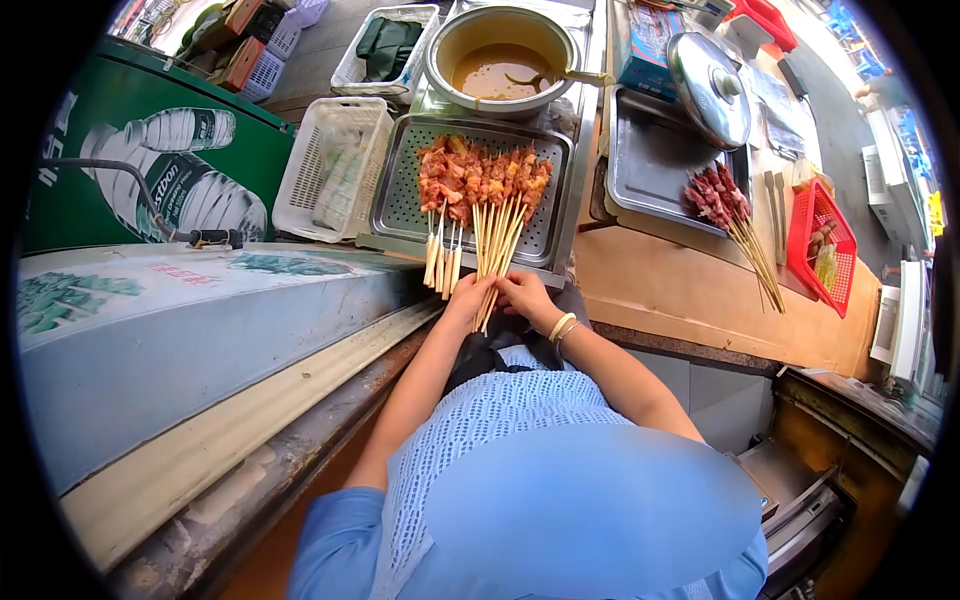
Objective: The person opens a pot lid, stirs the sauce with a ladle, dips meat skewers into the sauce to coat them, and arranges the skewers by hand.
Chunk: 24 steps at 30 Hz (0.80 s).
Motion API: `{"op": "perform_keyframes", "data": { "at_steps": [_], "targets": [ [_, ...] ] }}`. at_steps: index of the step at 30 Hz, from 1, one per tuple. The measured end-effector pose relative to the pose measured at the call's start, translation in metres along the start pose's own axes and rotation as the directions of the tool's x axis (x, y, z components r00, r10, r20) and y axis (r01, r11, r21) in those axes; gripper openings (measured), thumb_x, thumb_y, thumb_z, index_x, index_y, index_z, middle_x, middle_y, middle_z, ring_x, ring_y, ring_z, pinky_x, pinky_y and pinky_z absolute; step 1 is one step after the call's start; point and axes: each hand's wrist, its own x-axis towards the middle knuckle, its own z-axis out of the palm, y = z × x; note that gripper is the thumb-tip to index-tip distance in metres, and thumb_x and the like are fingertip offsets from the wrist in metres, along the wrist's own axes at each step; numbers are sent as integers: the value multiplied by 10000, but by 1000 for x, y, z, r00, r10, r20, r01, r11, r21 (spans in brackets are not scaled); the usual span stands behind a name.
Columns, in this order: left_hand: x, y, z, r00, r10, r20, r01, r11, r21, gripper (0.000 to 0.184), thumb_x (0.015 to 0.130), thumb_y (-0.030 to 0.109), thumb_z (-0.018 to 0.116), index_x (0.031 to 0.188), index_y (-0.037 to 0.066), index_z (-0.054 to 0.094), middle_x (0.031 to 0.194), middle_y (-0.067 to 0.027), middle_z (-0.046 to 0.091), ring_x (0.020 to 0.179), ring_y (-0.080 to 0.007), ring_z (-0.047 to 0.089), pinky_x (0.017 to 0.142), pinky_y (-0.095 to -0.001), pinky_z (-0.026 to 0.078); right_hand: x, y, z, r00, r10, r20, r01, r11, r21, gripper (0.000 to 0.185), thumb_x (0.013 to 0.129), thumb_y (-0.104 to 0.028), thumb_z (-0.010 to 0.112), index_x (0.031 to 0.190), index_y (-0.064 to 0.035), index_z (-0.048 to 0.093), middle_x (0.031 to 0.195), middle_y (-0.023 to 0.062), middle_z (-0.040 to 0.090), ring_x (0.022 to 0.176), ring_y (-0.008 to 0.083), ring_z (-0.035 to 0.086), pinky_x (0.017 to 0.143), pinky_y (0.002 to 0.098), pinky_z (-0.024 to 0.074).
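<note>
Meat skewers (497,238) lie in a fan, their raw reddish-orange meat on a perforated metal tray (400,205) and their bamboo sticks pointing toward me. My left hand (470,298) is closed around the lower stick ends, on the left side of the bunch. Close beside it, my right hand (528,297) pinches stick ends with its fingers. Part of the sticks is hidden behind the fingers. Several skewers with thicker, pale handles (441,262) lie just left of the bunch, near my left hand.
Behind the tray stands a large pot (436,75) of brown liquid with a ladle (588,77). White baskets (290,190) are at left. To the right, a second tray (640,150) bears darker meat skewers (722,200) and a lid (700,85); a red basket (840,270) is beyond.
</note>
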Motion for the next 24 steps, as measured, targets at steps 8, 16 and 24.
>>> {"op": "perform_keyframes", "data": {
  "at_steps": [8, 16, 24],
  "targets": [
    [-7, 6, 4, 999, -3, 40, 4, 999, -38, 171, 889, 173, 529, 984, 32, 543, 764, -70, 619, 598, -158, 603, 490, -271, 488, 11, 22, 5, 970, -17, -242, 42, 994, 101, 172, 822, -171, 518, 792, -9, 570, 658, 60, 599, 532, 155, 589, 461, 279, 497],
    [-1, -3, 0, 996, 55, 67, -54, 998, -15, 148, 838, 107, 560, 970, 41, 551, 756, -55, 623, 582, -144, 594, 455, -248, 458, 0, 3, 7, 992, 103, -73, -66, 915, 399, 90, 819, -139, 522, 823, -53, 549, 669, 38, 542, 524, 131, 533, 475, 272, 482],
    [-7, 2, 1, 998, 57, -19, -54, 993, 105, 140, 826, 122, 559, 954, 66, 556, 746, -36, 617, 583, -121, 576, 462, -231, 445, 3, 5, 0, 987, 28, -159, -7, 992, 127, 165, 839, -193, 506, 803, -44, 567, 673, 59, 591, 529, 139, 561, 459, 295, 485]
  ]
}}
